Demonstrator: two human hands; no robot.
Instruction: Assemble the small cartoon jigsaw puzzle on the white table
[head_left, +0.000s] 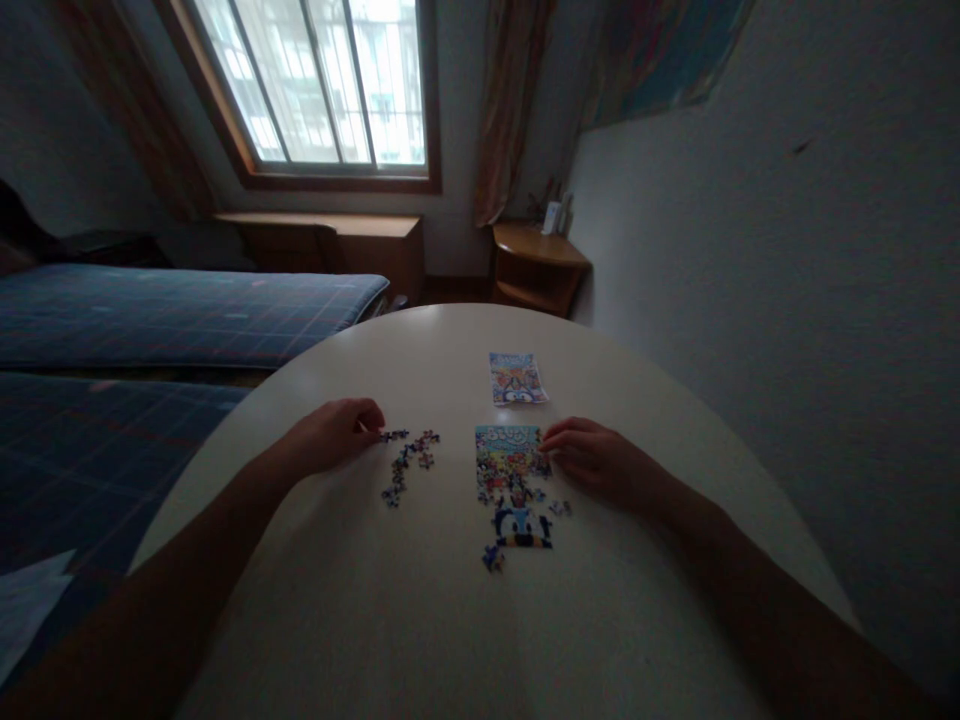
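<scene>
Pinched close at the fingertips, left hand [334,432], touching the upper-left end of the loose pieces [409,462]; too dim and small to tell whether gripping one of them. Loosely open and low, right hand [592,455], fingertips resting on the upper right edge of the part-built puzzle [514,480], with nothing visibly held.

From the head view, the only one: loose pieces strung in a thin scatter from the left fingertips rightward, then down toward the person. Puzzle to the right of that scatter, bare table [420,640] between them, long axis running away from the person; far end filled in, near end ragged. Left hand nearer the scatter, right hand nearer the puzzle. A few stray pieces [559,508] just right of the puzzle's lower part, close by the right wrist; a small clump [491,558] just below its near end. Printed picture card [516,378] beyond the puzzle, apart from it. Further back, bed [172,310], window [322,80], corner shelf [536,265].
</scene>
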